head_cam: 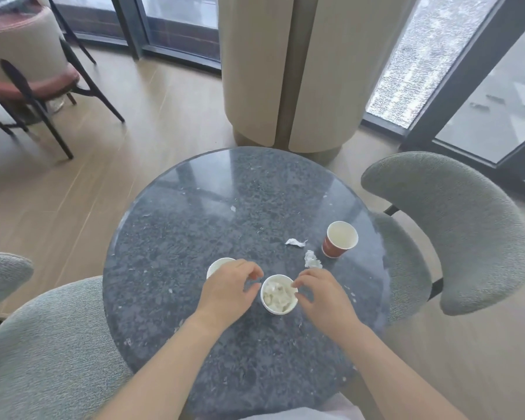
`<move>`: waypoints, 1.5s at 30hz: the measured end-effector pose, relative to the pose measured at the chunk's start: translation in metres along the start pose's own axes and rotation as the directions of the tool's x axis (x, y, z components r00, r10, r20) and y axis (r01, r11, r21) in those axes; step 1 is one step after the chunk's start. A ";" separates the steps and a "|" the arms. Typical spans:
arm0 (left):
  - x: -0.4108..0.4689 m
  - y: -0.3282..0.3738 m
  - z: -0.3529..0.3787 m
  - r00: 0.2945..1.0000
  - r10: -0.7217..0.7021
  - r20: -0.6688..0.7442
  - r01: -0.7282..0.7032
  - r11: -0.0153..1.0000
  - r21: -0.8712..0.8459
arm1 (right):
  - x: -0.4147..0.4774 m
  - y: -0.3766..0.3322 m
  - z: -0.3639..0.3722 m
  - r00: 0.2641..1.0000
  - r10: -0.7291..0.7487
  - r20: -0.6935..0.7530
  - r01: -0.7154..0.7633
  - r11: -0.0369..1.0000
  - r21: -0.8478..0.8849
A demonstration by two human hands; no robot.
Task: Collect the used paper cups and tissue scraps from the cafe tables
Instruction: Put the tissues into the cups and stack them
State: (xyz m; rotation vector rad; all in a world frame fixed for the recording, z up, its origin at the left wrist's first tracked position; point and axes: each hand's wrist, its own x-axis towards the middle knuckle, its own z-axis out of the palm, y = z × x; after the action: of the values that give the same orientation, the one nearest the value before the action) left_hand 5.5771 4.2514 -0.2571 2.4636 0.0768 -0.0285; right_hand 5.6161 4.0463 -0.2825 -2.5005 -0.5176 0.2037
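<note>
Head view: I stand over a round table (194, 237) holding three cups.
Full cup (279, 295): between my hands, stuffed with scraps, so it serves as my bin.
Left hand (228, 291): curled, thumb at its wall, likely steadying it; grip unclear.
Right hand (322, 295): fingertips bunched at the rim; whether they hold a scrap I cannot tell.
Tissue wads (312, 260): uncollected, beside the red cup (340, 241).
Third cup (219, 265): half hidden behind my left hand.

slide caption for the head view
Left hand and right hand flank a tissue-filled cup on the table; a red cup stands apart.
</note>
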 end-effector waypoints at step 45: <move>0.095 0.001 0.041 0.864 -0.502 0.031 0.503 0.862 -0.069 | 0.188 0.059 0.003 0.832 -0.146 0.534 0.262 0.954 -0.147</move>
State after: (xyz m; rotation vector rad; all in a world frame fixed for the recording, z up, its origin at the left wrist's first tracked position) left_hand 5.6715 4.2294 -0.2927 2.3003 0.7041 -0.2629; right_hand 5.8061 4.0789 -0.3240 -2.5578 -1.0752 0.7928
